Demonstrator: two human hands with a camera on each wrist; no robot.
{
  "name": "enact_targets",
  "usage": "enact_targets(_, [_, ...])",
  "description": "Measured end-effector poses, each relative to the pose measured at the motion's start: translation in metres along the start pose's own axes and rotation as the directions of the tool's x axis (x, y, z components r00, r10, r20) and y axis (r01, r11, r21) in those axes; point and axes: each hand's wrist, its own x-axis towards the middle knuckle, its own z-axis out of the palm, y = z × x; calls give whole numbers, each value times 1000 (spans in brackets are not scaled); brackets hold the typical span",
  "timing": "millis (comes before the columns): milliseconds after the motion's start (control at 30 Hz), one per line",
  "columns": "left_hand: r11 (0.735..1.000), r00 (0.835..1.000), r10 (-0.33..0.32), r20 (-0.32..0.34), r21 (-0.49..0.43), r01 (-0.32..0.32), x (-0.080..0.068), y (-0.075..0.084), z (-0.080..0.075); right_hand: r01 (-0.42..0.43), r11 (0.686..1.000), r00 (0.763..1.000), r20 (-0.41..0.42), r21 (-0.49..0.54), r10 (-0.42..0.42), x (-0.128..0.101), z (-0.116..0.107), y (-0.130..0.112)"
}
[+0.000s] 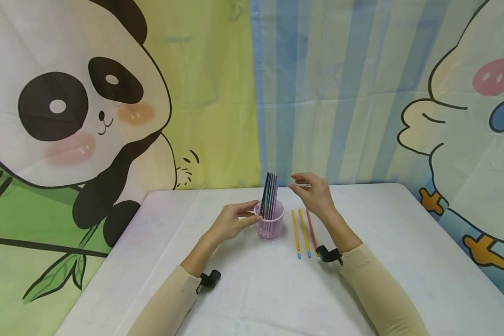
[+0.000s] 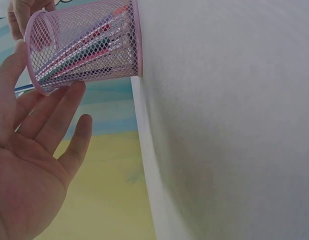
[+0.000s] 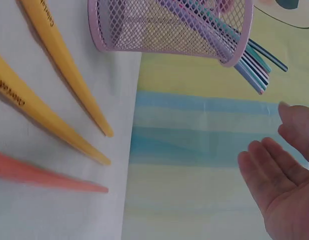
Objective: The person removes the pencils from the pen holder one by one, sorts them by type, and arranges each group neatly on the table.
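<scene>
A pink mesh cup point(image 1: 270, 227) point(image 2: 84, 47) point(image 3: 164, 27) stands on the white table point(image 1: 252, 289) with several coloured pencils point(image 1: 269, 193) point(image 3: 254, 60) upright in it. My left hand point(image 1: 235, 219) point(image 2: 34, 150) lies against the cup's left side, fingers straight and fingertips touching its rim. My right hand point(image 1: 312, 191) point(image 3: 279, 175) hovers above and to the right of the cup, fingers relaxed and holding nothing. Below that hand, two yellow pencils point(image 1: 300, 233) point(image 3: 69, 65) and an orange pencil point(image 1: 311, 231) point(image 3: 44, 175) lie side by side on the table.
A cartoon backdrop point(image 1: 109, 93) with a panda and a bird hangs right behind the table's far edge. Bare white tabletop spreads to the left, right and front of the cup.
</scene>
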Motion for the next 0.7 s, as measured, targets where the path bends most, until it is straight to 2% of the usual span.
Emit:
enact_targets(200, [1000, 1000, -9, -3, -3, 9, 0, 0, 0, 28, 997, 999, -39, 71, -25, -1, 9, -4])
enact_targets(700, [1000, 1000, -4, 1, 13, 4, 0, 1, 0, -41, 993, 999, 28, 112, 38, -3, 30, -7])
